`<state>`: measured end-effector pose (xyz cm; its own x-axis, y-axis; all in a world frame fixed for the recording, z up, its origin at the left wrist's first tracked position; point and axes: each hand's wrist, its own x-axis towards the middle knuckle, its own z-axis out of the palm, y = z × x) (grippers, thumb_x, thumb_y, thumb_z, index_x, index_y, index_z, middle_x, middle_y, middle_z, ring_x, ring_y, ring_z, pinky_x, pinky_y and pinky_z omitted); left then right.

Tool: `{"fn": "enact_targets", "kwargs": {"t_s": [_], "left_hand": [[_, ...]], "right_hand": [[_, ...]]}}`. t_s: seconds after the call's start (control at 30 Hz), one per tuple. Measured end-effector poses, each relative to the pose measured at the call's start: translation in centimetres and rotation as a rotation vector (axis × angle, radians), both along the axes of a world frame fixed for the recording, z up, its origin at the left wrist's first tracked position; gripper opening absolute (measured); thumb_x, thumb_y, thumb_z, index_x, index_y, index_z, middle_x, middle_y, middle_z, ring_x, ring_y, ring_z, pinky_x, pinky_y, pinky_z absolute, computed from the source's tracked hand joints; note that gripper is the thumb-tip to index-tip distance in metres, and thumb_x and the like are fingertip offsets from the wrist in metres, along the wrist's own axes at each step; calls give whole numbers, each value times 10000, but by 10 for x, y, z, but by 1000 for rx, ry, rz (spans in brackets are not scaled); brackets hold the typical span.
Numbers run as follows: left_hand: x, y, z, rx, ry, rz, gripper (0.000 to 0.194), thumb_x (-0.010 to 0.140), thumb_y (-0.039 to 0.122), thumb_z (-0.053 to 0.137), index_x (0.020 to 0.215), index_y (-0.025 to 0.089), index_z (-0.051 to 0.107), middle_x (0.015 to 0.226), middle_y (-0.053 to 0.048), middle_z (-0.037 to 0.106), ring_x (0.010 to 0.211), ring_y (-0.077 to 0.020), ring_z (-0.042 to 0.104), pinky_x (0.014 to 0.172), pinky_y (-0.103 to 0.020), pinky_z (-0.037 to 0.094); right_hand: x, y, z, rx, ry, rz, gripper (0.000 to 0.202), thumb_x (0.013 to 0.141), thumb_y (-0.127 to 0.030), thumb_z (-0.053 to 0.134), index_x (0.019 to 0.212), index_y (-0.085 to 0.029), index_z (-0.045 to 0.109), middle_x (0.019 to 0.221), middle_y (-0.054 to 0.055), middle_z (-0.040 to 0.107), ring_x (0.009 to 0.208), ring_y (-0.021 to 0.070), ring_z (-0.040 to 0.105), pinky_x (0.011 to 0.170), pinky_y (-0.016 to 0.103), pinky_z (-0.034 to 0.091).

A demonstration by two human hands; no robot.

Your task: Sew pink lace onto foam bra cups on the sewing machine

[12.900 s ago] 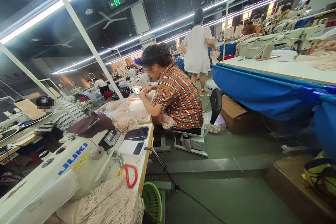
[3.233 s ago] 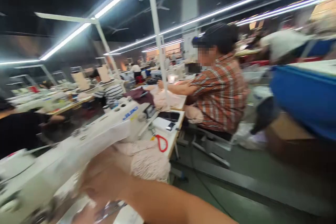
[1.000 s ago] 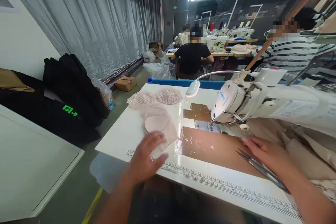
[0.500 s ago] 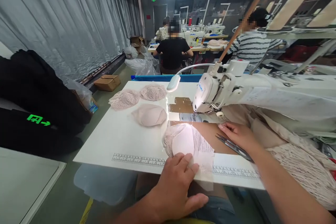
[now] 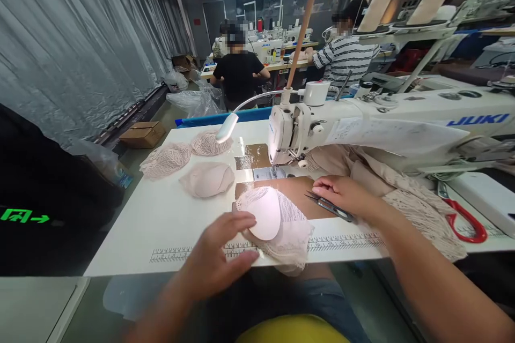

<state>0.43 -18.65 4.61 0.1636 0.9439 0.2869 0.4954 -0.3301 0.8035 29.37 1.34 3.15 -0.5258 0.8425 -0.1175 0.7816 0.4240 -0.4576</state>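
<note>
Left hand (image 5: 215, 249) at lace cup (image 5: 273, 221); sewing machine (image 5: 382, 109): "JUKI".

Red-handled scissors (image 5: 480, 231) lie near the front edge of the counter (image 5: 129, 230); off its left edge sits a cardboard box (image 5: 142, 135).

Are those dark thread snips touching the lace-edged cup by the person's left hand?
Apart. In the head view, a strip of brown surface shows between the thread snips and the lace-edged cup.
</note>
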Motion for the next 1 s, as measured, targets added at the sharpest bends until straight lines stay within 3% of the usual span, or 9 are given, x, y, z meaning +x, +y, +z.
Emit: {"fn": "enact_targets", "kwargs": {"t_s": [0.1,0.2,0.27,0.33,0.43,0.57,0.73,0.83,1.0], "left_hand": [[-14,29,15,-105,57,56,360,854,390,610,1175,229,594,1240,-78,565,1129,-242,527,934,-344,465],[-18,75,18,-248,102,12,501,820,480,630,1244,223,557,1269,-81,550,1143,-260,522,927,-345,459],[-14,108,12,-365,87,-30,671,759,505,687,1312,176,494,1312,-120,512,1181,-286,494,915,-339,460],[-7,136,1,-470,62,-71,766,679,497,755,1293,117,499,1197,-146,577,1086,-283,551,846,-319,478],[5,160,-10,-617,17,-154,647,612,483,799,1098,100,607,852,-66,637,763,-189,602,637,-247,468],[14,161,-13,-692,-75,-203,481,641,536,757,779,104,596,665,-13,555,564,-108,510,496,-195,393],[11,154,-20,-668,-223,-261,454,660,504,766,725,107,555,650,7,499,541,-78,454,484,-175,360],[9,155,-27,-681,-308,-316,441,682,493,760,763,106,566,695,-7,526,574,-87,475,520,-186,385],[9,155,-31,-737,-396,-309,431,690,473,768,814,99,595,724,-26,566,592,-100,511,546,-196,406]], "right_hand": [[6,-12,5,66,-101,90,306,855,-448,470,977,-219,630,853,39,674,728,189,599,587,263,375],[6,-24,1,204,-282,143,232,855,-315,474,949,-188,643,888,72,649,721,193,596,604,276,375],[3,-31,-3,289,-384,151,228,859,-219,444,954,-162,644,907,98,630,750,205,597,634,289,383],[-2,-36,-6,336,-433,141,254,859,-158,415,983,-138,636,921,120,617,800,227,595,668,304,392],[-9,-41,-6,333,-451,92,285,853,-115,398,1038,-100,614,971,158,606,868,263,583,702,329,400],[-11,-38,-7,295,-448,33,333,847,-75,395,1124,-80,581,1029,175,602,898,274,584,710,329,403],[-9,-27,-4,217,-373,-3,417,880,-103,364,1276,-111,497,948,128,662,747,216,620,622,290,401],[-15,-27,7,129,-116,24,408,939,-247,338,1320,-191,473,1039,77,679,852,215,632,678,292,442],[-33,-23,18,-124,411,211,417,947,-431,355,1243,-261,594,1286,16,590,1173,235,528,964,340,399]]}}
